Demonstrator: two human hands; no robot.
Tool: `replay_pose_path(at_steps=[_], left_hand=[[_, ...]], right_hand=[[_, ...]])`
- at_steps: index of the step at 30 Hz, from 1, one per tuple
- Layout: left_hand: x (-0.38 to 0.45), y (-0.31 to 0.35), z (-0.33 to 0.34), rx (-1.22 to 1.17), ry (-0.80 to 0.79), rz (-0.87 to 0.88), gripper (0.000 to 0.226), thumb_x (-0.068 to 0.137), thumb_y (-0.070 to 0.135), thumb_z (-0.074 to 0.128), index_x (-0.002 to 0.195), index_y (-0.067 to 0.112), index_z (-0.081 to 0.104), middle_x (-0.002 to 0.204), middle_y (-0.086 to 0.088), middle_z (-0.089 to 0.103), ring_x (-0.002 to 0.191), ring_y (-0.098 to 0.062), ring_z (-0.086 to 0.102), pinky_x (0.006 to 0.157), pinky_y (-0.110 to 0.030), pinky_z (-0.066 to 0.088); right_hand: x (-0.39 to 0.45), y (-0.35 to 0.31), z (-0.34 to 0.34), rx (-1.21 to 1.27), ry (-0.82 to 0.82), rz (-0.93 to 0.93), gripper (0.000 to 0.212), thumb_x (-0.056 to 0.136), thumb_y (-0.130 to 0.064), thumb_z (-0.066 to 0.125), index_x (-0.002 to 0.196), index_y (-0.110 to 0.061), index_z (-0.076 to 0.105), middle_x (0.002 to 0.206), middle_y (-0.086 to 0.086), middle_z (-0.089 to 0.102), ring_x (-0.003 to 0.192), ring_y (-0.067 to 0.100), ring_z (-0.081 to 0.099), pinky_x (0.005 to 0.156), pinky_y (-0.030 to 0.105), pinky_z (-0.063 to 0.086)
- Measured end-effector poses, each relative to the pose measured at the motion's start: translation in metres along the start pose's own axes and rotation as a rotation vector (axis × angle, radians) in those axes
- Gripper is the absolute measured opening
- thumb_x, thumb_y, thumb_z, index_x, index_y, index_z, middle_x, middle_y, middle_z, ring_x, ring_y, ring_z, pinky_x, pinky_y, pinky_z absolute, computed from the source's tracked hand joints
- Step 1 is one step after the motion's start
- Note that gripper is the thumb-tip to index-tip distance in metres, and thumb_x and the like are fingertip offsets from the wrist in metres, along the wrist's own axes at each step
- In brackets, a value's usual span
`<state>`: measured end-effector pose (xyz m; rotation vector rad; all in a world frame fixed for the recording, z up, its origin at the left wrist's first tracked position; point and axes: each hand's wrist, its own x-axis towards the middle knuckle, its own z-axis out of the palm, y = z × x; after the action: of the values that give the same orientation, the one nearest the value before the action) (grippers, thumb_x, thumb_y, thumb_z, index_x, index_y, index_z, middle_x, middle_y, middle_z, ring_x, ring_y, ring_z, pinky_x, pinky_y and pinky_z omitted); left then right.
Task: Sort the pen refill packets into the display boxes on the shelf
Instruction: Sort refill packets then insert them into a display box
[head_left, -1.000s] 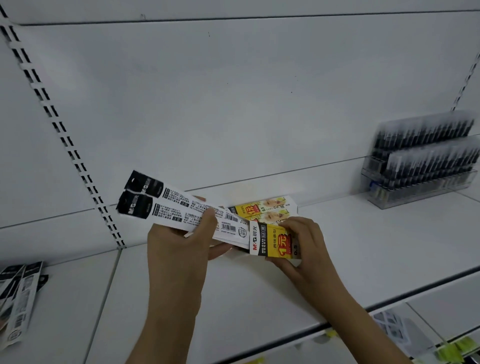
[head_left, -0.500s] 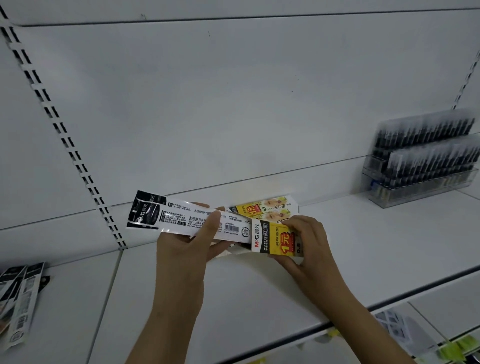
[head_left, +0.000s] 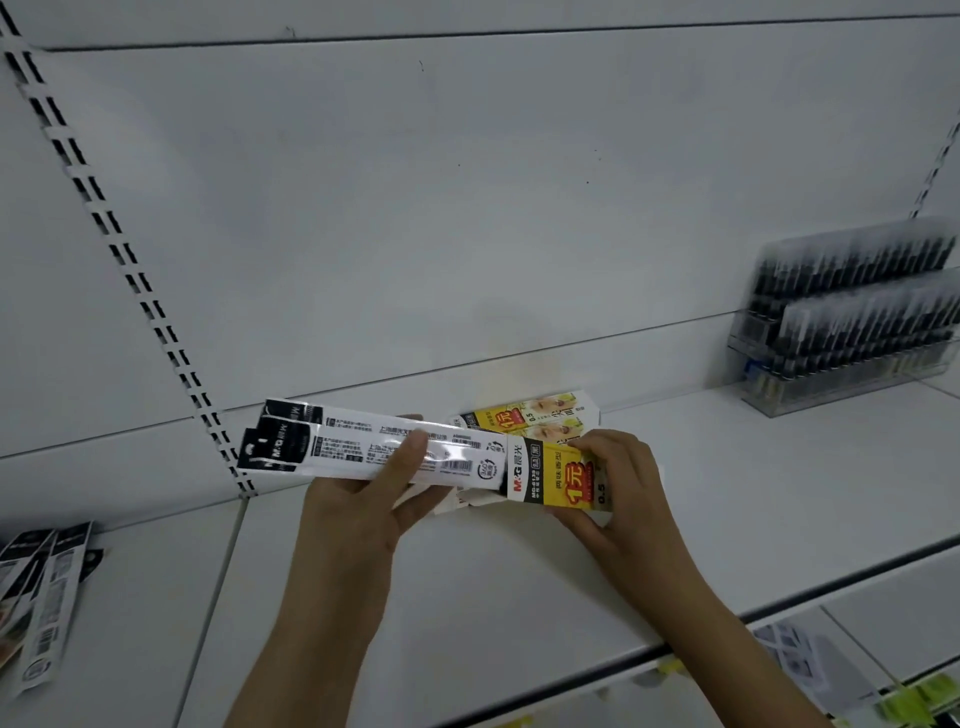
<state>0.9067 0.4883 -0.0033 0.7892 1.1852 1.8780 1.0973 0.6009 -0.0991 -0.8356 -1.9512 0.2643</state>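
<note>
My left hand (head_left: 358, 512) grips two long white refill packets (head_left: 332, 444) with black tops, thumb pressed across their printed faces. Their lower ends sit inside a small yellow, black and white display box (head_left: 558, 475), which my right hand (head_left: 626, 491) holds at its right end above the white shelf (head_left: 519, 587). Behind it a second yellow and white display box (head_left: 530, 415) lies on the shelf against the back panel.
Several loose refill packets (head_left: 39, 597) lie at the far left of the shelf. A clear tiered rack of dark pens (head_left: 852, 317) stands at the right rear. A slotted upright (head_left: 119, 254) runs down the back panel. A lower shelf (head_left: 857, 665) shows at bottom right.
The two packets were fanned apart and tilted up to the left; now they lie together, nearly level, and sit deeper in the yellow box. Both hands stayed in place.
</note>
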Motion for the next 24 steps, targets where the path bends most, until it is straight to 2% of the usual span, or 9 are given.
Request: replay_pose_path(at_steps=[4, 9, 13, 16, 20, 24], left_hand=[[0.003, 0.006, -0.002, 0.007, -0.028, 0.084, 0.020, 0.075, 0.011, 0.067, 0.086, 0.024, 0.078, 0.098, -0.003, 0.077, 0.095, -0.022, 0.073, 0.080, -0.040, 0.060], [0.006, 0.019, 0.000, 0.069, -0.045, 0.190, 0.022, 0.070, 0.017, 0.071, 0.084, 0.032, 0.079, 0.094, 0.000, 0.078, 0.091, -0.020, 0.074, 0.081, -0.039, 0.060], [0.008, 0.029, 0.003, 0.206, -0.129, 0.264, 0.022, 0.070, 0.014, 0.073, 0.091, 0.020, 0.077, 0.097, -0.002, 0.077, 0.092, -0.021, 0.074, 0.081, -0.035, 0.060], [0.011, 0.039, 0.005, 0.328, -0.243, 0.362, 0.026, 0.076, 0.003, 0.073, 0.101, 0.010, 0.071, 0.098, -0.003, 0.077, 0.095, -0.018, 0.073, 0.083, -0.027, 0.058], [0.017, 0.052, 0.007, 0.492, -0.347, 0.481, 0.019, 0.079, 0.000, 0.073, 0.092, 0.013, 0.074, 0.096, 0.003, 0.077, 0.097, -0.013, 0.072, 0.083, -0.022, 0.056], [0.019, 0.056, 0.004, 0.598, -0.420, 0.499, 0.015, 0.076, 0.013, 0.076, 0.090, 0.018, 0.076, 0.096, 0.008, 0.076, 0.098, -0.012, 0.071, 0.088, -0.026, 0.055]], right_hand=[[0.000, 0.000, -0.002, 0.020, -0.004, 0.007, 0.054, 0.084, -0.050, 0.061, 0.130, -0.024, 0.046, 0.128, -0.009, 0.044, 0.122, -0.002, 0.038, 0.100, 0.007, 0.031], [0.002, -0.002, -0.007, 0.064, -0.014, 0.033, 0.051, 0.091, -0.048, 0.051, 0.133, -0.021, 0.046, 0.127, -0.010, 0.047, 0.117, 0.003, 0.046, 0.095, 0.011, 0.037], [0.002, -0.004, -0.007, 0.066, -0.023, 0.030, 0.048, 0.095, -0.054, 0.042, 0.136, -0.029, 0.042, 0.128, -0.016, 0.045, 0.116, 0.000, 0.047, 0.093, 0.012, 0.040], [0.002, -0.005, -0.007, 0.086, -0.031, 0.027, 0.053, 0.097, -0.060, 0.033, 0.137, -0.027, 0.043, 0.129, -0.013, 0.048, 0.116, 0.004, 0.050, 0.092, 0.023, 0.045], [0.002, -0.007, -0.009, 0.147, -0.041, 0.016, 0.051, 0.099, -0.057, 0.030, 0.138, -0.027, 0.044, 0.129, -0.011, 0.051, 0.117, 0.012, 0.053, 0.092, 0.032, 0.048], [0.003, -0.009, -0.010, 0.173, -0.037, 0.023, 0.051, 0.099, -0.057, 0.029, 0.137, -0.026, 0.045, 0.127, -0.011, 0.052, 0.116, 0.013, 0.054, 0.090, 0.030, 0.048]])
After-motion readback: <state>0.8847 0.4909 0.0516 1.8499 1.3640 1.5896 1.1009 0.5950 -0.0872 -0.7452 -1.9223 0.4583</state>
